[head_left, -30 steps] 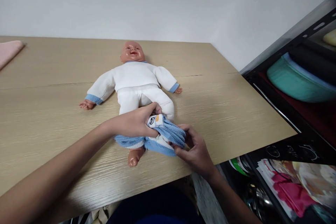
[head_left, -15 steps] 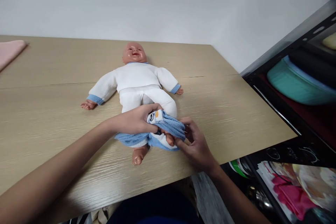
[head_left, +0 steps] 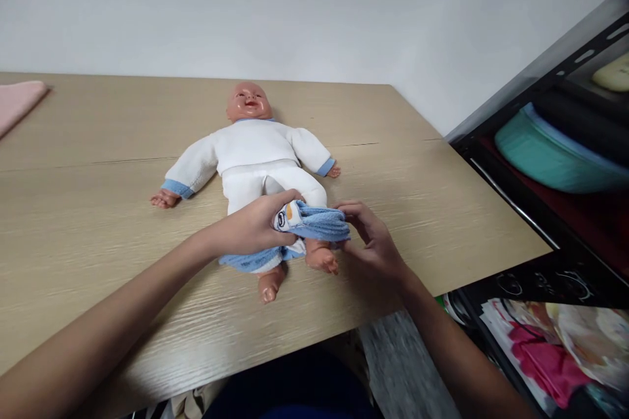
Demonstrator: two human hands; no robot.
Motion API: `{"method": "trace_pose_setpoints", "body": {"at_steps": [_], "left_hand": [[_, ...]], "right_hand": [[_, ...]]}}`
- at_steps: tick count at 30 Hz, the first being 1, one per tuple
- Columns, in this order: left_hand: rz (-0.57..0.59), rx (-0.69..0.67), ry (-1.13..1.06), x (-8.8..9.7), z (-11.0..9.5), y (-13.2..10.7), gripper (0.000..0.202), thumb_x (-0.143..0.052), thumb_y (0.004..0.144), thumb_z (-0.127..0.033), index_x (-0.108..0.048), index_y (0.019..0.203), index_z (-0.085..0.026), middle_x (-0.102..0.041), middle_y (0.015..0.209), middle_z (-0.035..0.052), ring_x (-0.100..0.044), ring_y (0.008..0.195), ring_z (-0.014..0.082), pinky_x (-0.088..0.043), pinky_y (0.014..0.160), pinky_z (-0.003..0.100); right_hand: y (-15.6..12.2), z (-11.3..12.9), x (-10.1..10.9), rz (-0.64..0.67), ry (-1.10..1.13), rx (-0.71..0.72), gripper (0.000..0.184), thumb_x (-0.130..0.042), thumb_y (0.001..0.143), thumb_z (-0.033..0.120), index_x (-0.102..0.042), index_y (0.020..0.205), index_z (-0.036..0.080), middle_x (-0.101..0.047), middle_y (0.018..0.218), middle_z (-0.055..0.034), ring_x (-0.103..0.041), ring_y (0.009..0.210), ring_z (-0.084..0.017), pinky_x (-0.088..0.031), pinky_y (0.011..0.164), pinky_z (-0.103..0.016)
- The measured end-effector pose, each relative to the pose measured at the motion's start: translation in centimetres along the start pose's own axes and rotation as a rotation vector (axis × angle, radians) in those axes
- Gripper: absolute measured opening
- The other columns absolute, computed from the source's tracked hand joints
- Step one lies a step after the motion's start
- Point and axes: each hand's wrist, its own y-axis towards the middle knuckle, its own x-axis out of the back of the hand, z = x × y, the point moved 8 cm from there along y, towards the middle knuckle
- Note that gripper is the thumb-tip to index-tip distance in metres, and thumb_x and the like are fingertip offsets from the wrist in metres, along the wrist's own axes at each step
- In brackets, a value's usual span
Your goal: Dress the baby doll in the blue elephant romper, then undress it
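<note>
A baby doll [head_left: 255,154] in a white suit with blue cuffs lies on its back on the wooden table [head_left: 98,209], head away from me. A bunched blue garment [head_left: 314,226] with a small cartoon patch sits around its lower legs. My left hand [head_left: 253,229] grips the garment's left side over the doll's shin. My right hand [head_left: 371,242] pinches its right edge next to the doll's other leg. Both bare doll feet [head_left: 322,260] stick out below the cloth.
A pink cloth [head_left: 17,101] lies at the table's far left. To the right stands a dark shelf unit [head_left: 555,222] holding a teal basin [head_left: 550,154], with colourful packets [head_left: 550,347] lower down. The table's near edge is close to my body.
Both hands have pulled the blue garment up the doll's legs, away from me. The doll's right-side foot, covered a second ago, now shows bare below the cloth.
</note>
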Motion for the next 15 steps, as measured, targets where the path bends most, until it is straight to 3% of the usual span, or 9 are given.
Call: {"method": "trace_pose_setpoints", "body": {"at_steps": [3, 8, 11, 15], "left_hand": [[0.048, -0.035, 0.018, -0.2, -0.6, -0.1, 0.022, -0.077, 0.099, -0.035, -0.067, 0.111, -0.019, -0.070, 0.103, 0.0006, -0.065, 0.097, 0.0214, -0.048, 0.088, 0.034], [0.046, -0.055, 0.046, 0.1, -1.2, 0.0, 0.031, -0.079, 0.102, -0.050, -0.072, 0.107, -0.020, -0.074, 0.105, 0.0024, -0.067, 0.096, 0.0224, -0.050, 0.089, 0.036], [0.033, -0.049, -0.007, 0.2, -1.2, 0.2, 0.034, -0.079, 0.102, -0.051, -0.071, 0.117, -0.021, -0.078, 0.113, 0.0023, -0.070, 0.100, 0.0235, -0.051, 0.090, 0.036], [-0.057, 0.037, 0.164, 0.6, -1.1, -0.5, 0.041, -0.073, 0.104, -0.060, -0.068, 0.113, -0.021, -0.074, 0.108, 0.0050, -0.068, 0.097, 0.0267, -0.050, 0.083, 0.039]], "right_hand": [[0.9, -2.2, 0.6, 0.097, 0.035, -0.141, 0.027, -0.077, 0.104, 0.034, -0.071, 0.130, 0.027, -0.076, 0.124, -0.0056, -0.073, 0.118, -0.026, -0.058, 0.105, -0.040], [3.6, -4.4, -0.4, 0.367, 0.310, -0.295, 0.034, -0.087, 0.097, 0.049, -0.071, 0.114, 0.025, -0.072, 0.107, -0.0019, -0.070, 0.098, -0.021, -0.057, 0.086, -0.033], [5.2, -4.5, -0.9, 0.528, 0.405, -0.290, 0.040, -0.093, 0.091, 0.048, -0.067, 0.111, 0.024, -0.066, 0.102, 0.0003, -0.064, 0.093, -0.019, -0.052, 0.082, -0.029], [6.2, -4.2, -0.6, 0.567, 0.408, -0.264, 0.048, -0.091, 0.091, 0.053, -0.064, 0.120, 0.026, -0.063, 0.109, -0.0006, -0.061, 0.101, -0.021, -0.050, 0.085, -0.030]]}}
